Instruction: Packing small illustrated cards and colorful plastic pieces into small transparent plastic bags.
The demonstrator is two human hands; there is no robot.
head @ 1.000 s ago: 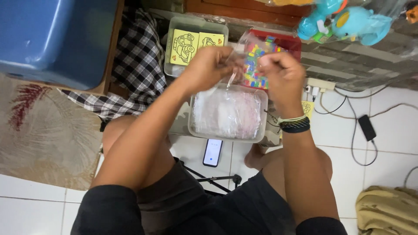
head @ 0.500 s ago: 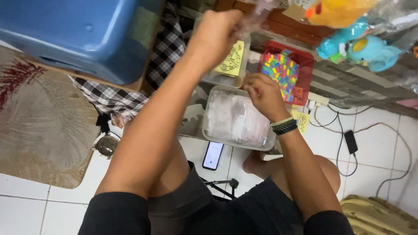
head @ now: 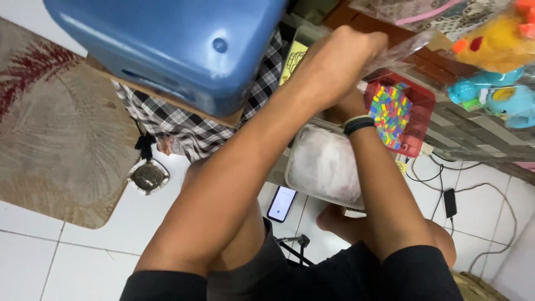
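Clear plastic bag (head: 398, 53) is lying up and to the right of the clear tub (head: 326, 167), its long axis slanting away from the left hand (head: 337, 64) clamping its near end, while the right hand (head: 348, 106), mostly hidden, finger state undeterminable, is sitting nearer the tub.

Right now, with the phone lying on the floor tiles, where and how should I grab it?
Take the phone by its two long edges, coming straight down from above. It lies flat, screen up, so only the thin sides offer a pinch. Its lower end looks freest: the clear tub overhangs the top end and the left arm crosses close beside it.
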